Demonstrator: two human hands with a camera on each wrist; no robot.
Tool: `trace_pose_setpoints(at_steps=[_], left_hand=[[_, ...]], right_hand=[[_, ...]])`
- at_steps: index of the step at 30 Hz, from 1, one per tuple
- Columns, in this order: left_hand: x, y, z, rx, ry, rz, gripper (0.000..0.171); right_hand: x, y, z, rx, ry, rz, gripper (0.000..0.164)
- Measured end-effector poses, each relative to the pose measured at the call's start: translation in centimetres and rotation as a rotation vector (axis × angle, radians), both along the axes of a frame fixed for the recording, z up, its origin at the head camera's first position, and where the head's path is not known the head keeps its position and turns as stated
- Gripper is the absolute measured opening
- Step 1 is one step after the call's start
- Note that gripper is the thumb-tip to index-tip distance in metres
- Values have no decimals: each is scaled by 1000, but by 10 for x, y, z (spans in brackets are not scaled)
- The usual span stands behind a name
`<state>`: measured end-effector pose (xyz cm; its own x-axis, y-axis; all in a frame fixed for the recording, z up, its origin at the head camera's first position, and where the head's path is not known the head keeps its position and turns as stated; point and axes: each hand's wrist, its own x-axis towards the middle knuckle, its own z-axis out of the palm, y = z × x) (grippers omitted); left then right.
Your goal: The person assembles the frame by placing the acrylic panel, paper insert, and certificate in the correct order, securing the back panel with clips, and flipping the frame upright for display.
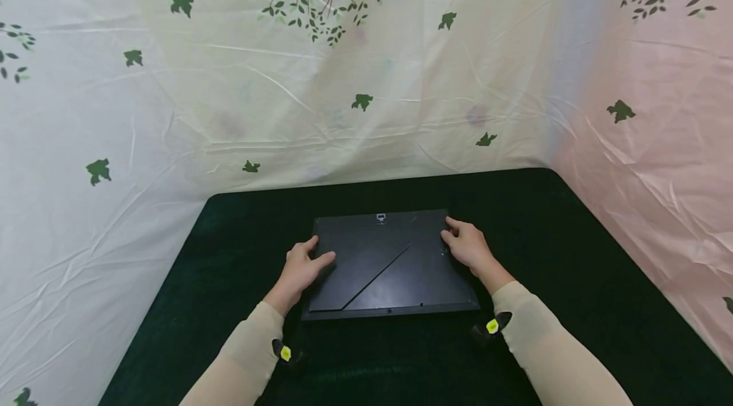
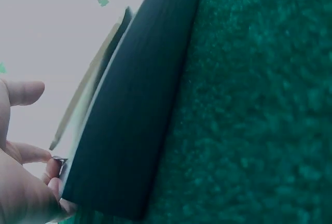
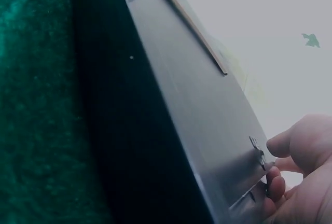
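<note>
A black picture frame (image 1: pixel 412 275) shows its back, close over the dark green cloth at the middle of the table. Across the back runs a thin, slanting stand leg (image 1: pixel 375 277), and a small metal hanger (image 1: pixel 381 218) sits by the far edge. My left hand (image 1: pixel 299 271) grips the left side, thumb over the back; in the left wrist view its fingers (image 2: pixel 53 171) curl at the frame's edge. Near the far right corner my right hand (image 1: pixel 471 245) holds the other side, its thumb (image 3: pixel 285 145) beside a metal fitting (image 3: pixel 257 153).
The table (image 1: pixel 252 228) is covered in dark green plush cloth with rounded far corners. Pale fabric (image 1: pixel 321 119) printed with green leaves hangs behind and at both sides, close against the table's edges. Each sleeved wrist carries a small camera with a yellow mark.
</note>
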<state>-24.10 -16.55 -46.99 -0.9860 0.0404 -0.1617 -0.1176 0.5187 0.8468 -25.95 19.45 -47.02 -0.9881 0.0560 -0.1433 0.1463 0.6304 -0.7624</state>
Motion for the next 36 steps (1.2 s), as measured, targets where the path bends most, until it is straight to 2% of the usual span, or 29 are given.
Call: trace_pose_setpoints(at_steps=[6,13,20,29,32,36], left_hand=[[0,-1,-1,-3,18,-15,78],[0,1,0,-62,25,-6,80],[3,3,1,-117,30,0,79],[4,3,1,-112,48,6,77],[6,2,-1,-146,41,17,74],[10,2,-2,-236,53,17,71]], right_hand=[[3,-1,-2,-1,34,-10,56],[3,-3,-4,38,147,-15,58],[3,-2,-4,53,122,12,59],[7,-1,2,26,145,23,59],[9,0,3,64,119,49,59],[11,0,3,165,102,65,59]])
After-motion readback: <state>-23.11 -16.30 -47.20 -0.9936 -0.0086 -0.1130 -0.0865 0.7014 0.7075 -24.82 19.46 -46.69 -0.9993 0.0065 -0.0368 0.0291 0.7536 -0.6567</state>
